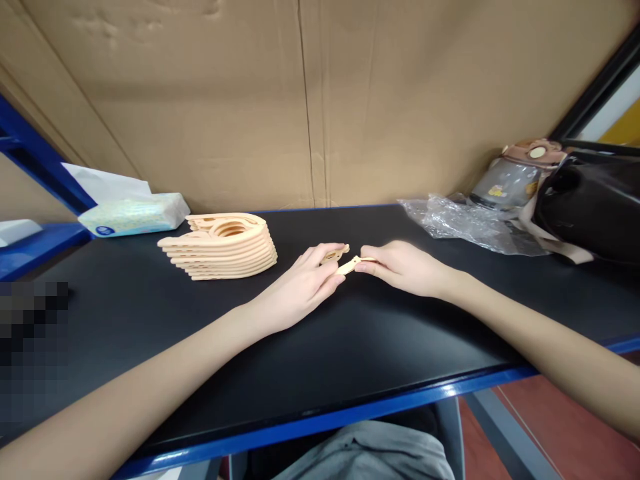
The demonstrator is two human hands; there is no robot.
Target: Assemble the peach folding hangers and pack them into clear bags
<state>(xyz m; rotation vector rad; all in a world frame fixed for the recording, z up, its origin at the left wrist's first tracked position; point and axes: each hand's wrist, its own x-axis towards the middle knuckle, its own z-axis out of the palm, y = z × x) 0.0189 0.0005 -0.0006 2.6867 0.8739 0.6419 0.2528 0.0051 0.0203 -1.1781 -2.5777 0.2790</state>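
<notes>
Both hands meet at the middle of the black tabletop (350, 347) around one small beige plastic piece (346, 265). My left hand (305, 283) curls over its left part, fingers closed on it. My right hand (400, 267) pinches its right end between thumb and fingers. A stack of several flat beige plastic pieces (223, 245), each with a round hole, lies to the left of my hands, apart from them.
A tissue pack (133, 215) sits at the back left by a blue shelf frame (35, 160). Crumpled clear plastic (465, 223), a grey bottle with a brown lid (515, 177) and a black bag (595, 203) lie back right. Cardboard walls the rear.
</notes>
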